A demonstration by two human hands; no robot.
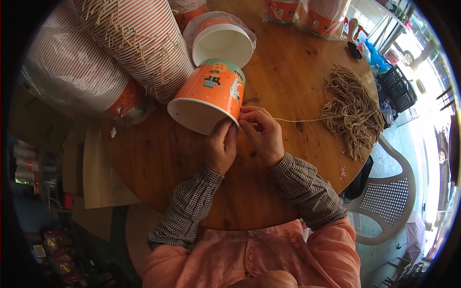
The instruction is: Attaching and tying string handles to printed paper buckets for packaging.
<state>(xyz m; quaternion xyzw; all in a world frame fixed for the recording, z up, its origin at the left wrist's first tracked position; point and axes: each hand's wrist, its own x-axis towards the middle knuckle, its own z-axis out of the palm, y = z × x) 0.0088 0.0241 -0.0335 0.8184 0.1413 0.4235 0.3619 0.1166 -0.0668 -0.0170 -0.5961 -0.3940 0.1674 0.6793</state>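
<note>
Round wooden table (288, 72), white plastic chair (389, 201), bright daylight.

Bucket (211, 93): orange printed paper, smooth, slight sheen, white matt inside. Bench (288, 72): varnished wood, glossy, worn. Twine (353, 110): rough tan fibre, matt. Stacked cups (144, 43): striped paper in clear glossy plastic film. Chair (389, 201): white perforated plastic.

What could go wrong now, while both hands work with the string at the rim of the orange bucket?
1. The orange paper bucket lies tilted on the round table, held only at its rim by the left hand; it might roll or slip.
2. The thin string runs taut from the right hand to the loose string bundle; a pull may tangle or drag it.
3. The stacked buckets lean close by and might topple if bumped.
</note>
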